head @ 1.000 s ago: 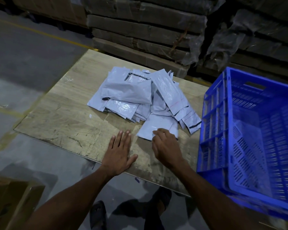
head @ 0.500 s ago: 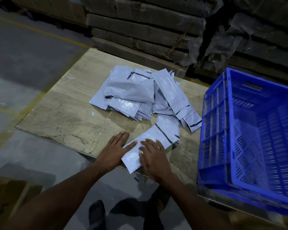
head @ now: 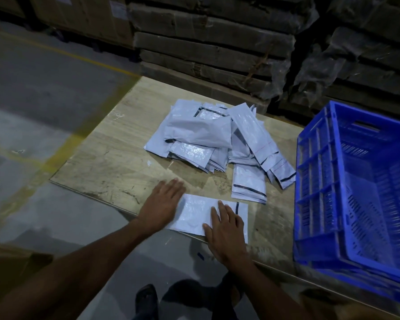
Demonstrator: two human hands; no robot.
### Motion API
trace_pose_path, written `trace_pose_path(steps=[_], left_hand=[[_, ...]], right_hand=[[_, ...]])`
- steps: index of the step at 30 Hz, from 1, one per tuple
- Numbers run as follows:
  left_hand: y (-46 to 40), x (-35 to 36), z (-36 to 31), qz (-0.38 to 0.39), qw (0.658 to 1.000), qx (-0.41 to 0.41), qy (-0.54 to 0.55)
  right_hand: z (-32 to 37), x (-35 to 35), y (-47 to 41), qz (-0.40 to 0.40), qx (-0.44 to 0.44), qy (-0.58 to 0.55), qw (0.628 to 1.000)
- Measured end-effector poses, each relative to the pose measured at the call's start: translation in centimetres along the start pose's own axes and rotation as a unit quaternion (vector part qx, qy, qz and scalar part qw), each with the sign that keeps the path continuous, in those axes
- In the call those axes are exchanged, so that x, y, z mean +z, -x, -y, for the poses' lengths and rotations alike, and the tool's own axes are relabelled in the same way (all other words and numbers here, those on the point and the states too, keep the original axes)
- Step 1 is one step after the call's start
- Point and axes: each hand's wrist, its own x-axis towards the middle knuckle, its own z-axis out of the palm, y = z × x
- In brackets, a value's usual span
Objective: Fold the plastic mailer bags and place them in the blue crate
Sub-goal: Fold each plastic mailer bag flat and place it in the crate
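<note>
Dim warehouse floor, with shrink-wrapped stacks of flat cartons (head: 208, 56) across the top of the frame, surrounds a scuffed wooden board (head: 106, 165) serving as a worktable at centre. A person leans over its near edge, both hands laid flat on a single grey plastic mailer bag (head: 196, 211) lying lengthwise at lower centre, its near edge just overhanging the board. The left hand (head: 162, 204) presses the bag's left end with fingers straight and together; the right hand (head: 226, 227) rests on the right half, fingers spread and extended, just left of a dark strip across the bag. Neither hand grips anything. Above them, at mid-frame, a loose pile of mailer bags (head: 208, 139) waits, several fanned toward the right. The blue crate (head: 319, 181) stands at the right edge of the frame, close beside the pile; its interior appears empty, though the poor light leaves that uncertain. The film looks thin, light and limp, with a glossy, crinkled face likely to slide on the wood, so it should be pinned with one flat palm while the other lifts a short end by its corners and carries it over.
</note>
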Motion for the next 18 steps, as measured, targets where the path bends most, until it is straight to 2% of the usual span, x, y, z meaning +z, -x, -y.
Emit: trace_pose_path(steps=[2, 6, 12, 18], left_hand=[[0.3, 0.6, -2.4, 0.016, 1.0, 0.007, 0.009], [1.0, 2.9, -4.7, 0.059, 0.998, -0.008, -0.003], [1.4, 4.1, -5.6, 0.022, 0.999, -0.031, 0.023], [1.9, 3.9, -5.1, 0.025, 0.999, -0.026, 0.018]], right_hand=[[0.5, 0.0, -0.2, -0.016, 0.007, -0.009, 1.0], [0.6, 0.6, -1.0, -0.017, -0.056, -0.009, 0.998], [0.6, 1.9, -0.7, -0.033, -0.052, -0.013, 0.998], [0.3, 2.0, -0.4, -0.018, -0.022, -0.027, 0.999]])
